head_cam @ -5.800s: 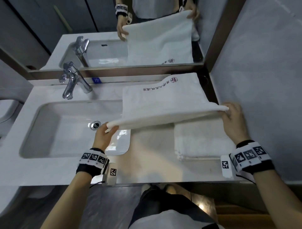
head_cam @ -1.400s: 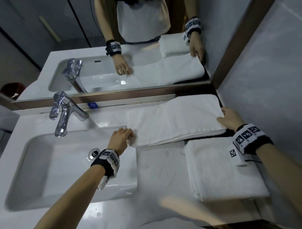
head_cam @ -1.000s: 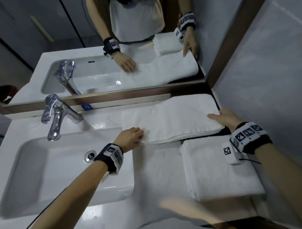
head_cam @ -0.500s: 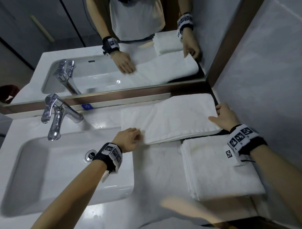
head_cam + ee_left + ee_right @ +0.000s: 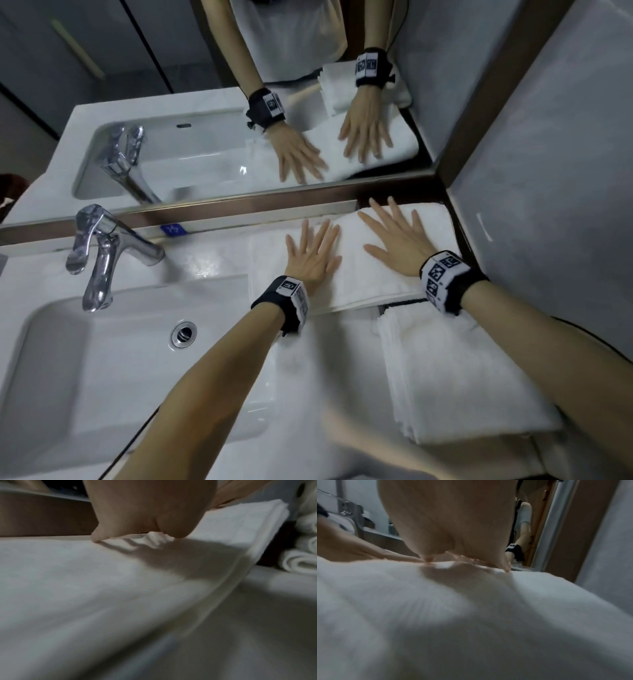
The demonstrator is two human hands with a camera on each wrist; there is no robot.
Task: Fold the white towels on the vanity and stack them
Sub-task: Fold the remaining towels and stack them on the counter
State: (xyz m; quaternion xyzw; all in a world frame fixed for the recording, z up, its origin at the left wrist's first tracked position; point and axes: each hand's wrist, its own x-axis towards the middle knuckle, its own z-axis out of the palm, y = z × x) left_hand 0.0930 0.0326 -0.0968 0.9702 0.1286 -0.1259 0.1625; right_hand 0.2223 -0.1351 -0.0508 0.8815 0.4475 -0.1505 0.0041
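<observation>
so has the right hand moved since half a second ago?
Yes. The right hand came off the towel's wall-side end and now lies flat on top, nearer the faucet.

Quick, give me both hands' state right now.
Left hand: open, flat on the half-folded towel.
Right hand: open, flat on the same towel.

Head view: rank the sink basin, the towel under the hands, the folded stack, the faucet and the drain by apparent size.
1. sink basin
2. and 3. towel under the hands and folded stack: look alike, and the stack sits nearer the camera, so unranked
4. faucet
5. drain
</observation>
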